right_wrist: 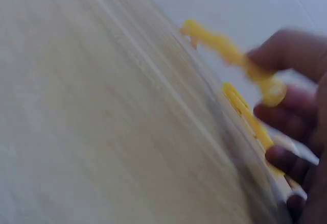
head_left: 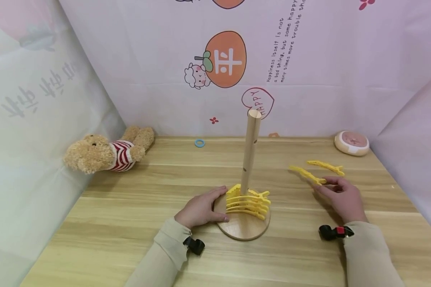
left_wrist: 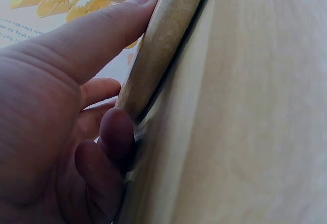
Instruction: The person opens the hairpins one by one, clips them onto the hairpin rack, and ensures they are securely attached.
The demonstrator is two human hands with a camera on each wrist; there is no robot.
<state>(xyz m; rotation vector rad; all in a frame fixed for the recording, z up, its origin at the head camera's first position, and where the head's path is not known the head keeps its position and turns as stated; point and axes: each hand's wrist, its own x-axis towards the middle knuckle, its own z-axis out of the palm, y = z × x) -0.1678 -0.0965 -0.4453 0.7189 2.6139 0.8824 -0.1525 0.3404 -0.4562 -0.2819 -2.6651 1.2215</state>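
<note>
A round wooden base carries an upright wooden post, slightly tilted in the head view. Several yellow hair clips are stacked around the post's foot. My left hand grips the base at its left rim. In the left wrist view its thumb lies along the top edge, other fingers curled at the side. Off to the right, my right hand pinches one yellow hair clip by its handle end; the toothed length points away from the fingers. A second loose hair clip lies just beyond it.
A teddy bear in a striped shirt lies at the back left. Near the back edge sits a blue ring. A round cream and pink object stands at the back right. Printed cloth walls border the table.
</note>
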